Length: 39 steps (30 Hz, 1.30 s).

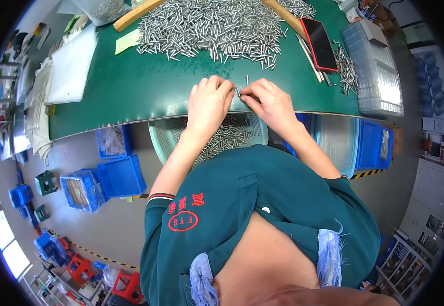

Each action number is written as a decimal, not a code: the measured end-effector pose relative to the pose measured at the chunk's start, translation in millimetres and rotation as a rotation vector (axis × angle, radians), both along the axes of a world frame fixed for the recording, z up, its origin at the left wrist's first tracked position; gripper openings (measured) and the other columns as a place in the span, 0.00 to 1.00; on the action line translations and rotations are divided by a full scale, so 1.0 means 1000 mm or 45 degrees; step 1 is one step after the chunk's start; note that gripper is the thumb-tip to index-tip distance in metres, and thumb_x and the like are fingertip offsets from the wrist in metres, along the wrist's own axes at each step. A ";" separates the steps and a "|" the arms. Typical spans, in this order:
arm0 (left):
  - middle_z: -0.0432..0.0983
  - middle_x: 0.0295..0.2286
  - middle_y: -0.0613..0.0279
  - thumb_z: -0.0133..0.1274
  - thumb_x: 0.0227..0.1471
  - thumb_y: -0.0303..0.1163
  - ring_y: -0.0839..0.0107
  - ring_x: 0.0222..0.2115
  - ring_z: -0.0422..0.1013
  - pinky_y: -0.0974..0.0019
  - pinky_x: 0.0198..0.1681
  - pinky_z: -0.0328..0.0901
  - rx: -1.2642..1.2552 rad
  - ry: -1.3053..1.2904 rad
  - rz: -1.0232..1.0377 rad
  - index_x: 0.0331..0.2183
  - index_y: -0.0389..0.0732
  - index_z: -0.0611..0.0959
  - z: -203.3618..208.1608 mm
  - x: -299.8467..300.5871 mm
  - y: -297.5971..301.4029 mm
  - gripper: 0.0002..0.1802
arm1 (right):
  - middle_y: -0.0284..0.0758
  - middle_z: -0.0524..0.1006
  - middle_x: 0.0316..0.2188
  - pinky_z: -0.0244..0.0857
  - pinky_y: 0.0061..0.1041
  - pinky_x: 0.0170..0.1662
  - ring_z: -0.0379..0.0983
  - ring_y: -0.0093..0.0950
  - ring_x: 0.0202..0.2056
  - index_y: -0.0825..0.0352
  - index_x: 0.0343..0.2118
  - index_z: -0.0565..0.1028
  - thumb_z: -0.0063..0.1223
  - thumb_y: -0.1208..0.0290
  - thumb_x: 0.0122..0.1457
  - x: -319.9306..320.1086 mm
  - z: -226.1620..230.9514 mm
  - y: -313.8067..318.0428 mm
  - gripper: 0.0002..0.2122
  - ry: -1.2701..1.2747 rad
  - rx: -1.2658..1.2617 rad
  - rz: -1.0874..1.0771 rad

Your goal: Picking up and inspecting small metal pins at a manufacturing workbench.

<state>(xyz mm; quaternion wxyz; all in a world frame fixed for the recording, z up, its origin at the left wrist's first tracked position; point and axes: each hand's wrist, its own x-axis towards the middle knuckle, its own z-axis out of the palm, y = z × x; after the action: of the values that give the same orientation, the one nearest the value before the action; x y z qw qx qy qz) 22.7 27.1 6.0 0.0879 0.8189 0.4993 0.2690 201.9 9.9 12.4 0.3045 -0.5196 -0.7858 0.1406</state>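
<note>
Left hand point(207, 104) and right hand point(272, 104) come together just above the near edge of a green table point(125, 94), fingertips almost meeting. On the left hand, the fingers are curled and the thumb lies close to the forefinger; on the right hand, thumb and forefinger nearly close around a slim metal piece point(239, 93). Another metal piece shows at the left fingertips (both are tiny, so whether either is firmly pinched or merely touched I cannot tell). One loose pin point(247, 80) sits on the table just beyond the hands.

Farther back, a broad pile of similar silvery pieces point(217, 30) spreads between two wooden bars point(138, 14), with a yellow-green paper slip point(127, 43) at its left. To the right of the pile lie a red-edged phone point(319, 45), some thin sticks point(309, 58) beside it, a smaller heap of metal parts point(346, 70) and a stack of clear plastic cases point(372, 74). White sheets point(71, 66) rest at the table's left end.

Below the table edge, between the forearms, a pale green basket point(160, 140) holds many more metal pieces. Blue bins point(373, 145) stand to its right; a blue crate point(121, 176) and red stools point(81, 268) are on the floor at left.
</note>
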 end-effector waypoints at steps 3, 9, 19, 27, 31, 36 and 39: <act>0.72 0.30 0.65 0.58 0.46 0.32 0.63 0.32 0.68 0.61 0.36 0.62 -0.040 0.025 -0.026 0.31 0.45 0.80 0.003 0.000 -0.008 0.07 | 0.30 0.74 0.29 0.69 0.26 0.32 0.73 0.29 0.31 0.63 0.30 0.77 0.60 0.73 0.49 -0.002 0.003 0.000 0.05 0.010 -0.047 0.018; 0.72 0.31 0.66 0.57 0.46 0.30 0.63 0.32 0.68 0.61 0.36 0.61 -0.059 -0.031 -0.037 0.32 0.45 0.79 0.006 -0.009 -0.020 0.07 | 0.30 0.73 0.29 0.68 0.26 0.33 0.73 0.27 0.32 0.61 0.34 0.74 0.60 0.70 0.50 -0.002 0.004 0.000 0.09 0.041 -0.160 0.054; 0.76 0.31 0.66 0.54 0.48 0.26 0.63 0.33 0.69 0.61 0.37 0.61 -0.121 -0.128 -0.038 0.34 0.42 0.79 0.005 -0.013 -0.026 0.07 | 0.30 0.72 0.32 0.68 0.29 0.36 0.72 0.29 0.36 0.58 0.40 0.74 0.61 0.63 0.49 -0.007 0.004 0.004 0.15 -0.056 -0.085 0.082; 0.77 0.32 0.64 0.52 0.52 0.26 0.67 0.28 0.70 0.65 0.35 0.64 -0.187 -0.423 -0.048 0.36 0.41 0.78 0.001 -0.019 -0.040 0.07 | 0.28 0.71 0.30 0.69 0.29 0.34 0.72 0.28 0.34 0.57 0.34 0.78 0.61 0.62 0.49 -0.011 0.000 0.007 0.10 -0.112 0.055 0.066; 0.77 0.40 0.55 0.45 0.60 0.33 0.77 0.32 0.73 0.74 0.36 0.68 -1.495 -1.194 -0.135 0.45 0.33 0.76 0.002 -0.031 -0.050 0.15 | 0.27 0.72 0.31 0.68 0.28 0.34 0.72 0.27 0.34 0.57 0.34 0.78 0.61 0.64 0.49 -0.007 0.001 0.006 0.09 -0.150 0.025 0.111; 0.73 0.44 0.42 0.42 0.61 0.36 0.55 0.46 0.71 0.54 0.51 0.67 -2.157 -1.940 -0.089 0.47 0.27 0.71 -0.012 -0.026 -0.044 0.21 | 0.27 0.72 0.32 0.69 0.28 0.35 0.72 0.28 0.35 0.58 0.35 0.78 0.60 0.66 0.49 -0.010 0.010 -0.010 0.10 -0.147 -0.090 0.243; 0.75 0.39 0.46 0.45 0.58 0.29 0.56 0.40 0.75 0.57 0.46 0.72 -2.231 -2.148 -0.277 0.43 0.28 0.73 -0.039 -0.025 -0.036 0.15 | 0.28 0.73 0.34 0.69 0.27 0.36 0.73 0.28 0.36 0.59 0.38 0.77 0.59 0.67 0.50 -0.010 0.015 -0.019 0.11 -0.149 -0.125 0.289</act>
<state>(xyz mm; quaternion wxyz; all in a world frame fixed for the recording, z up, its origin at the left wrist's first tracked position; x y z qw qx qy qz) -2.5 -9.0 -33.4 0.9287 0.0885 0.2268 0.2796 192.1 -9.4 27.1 0.2147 -0.4489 -0.8481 0.1819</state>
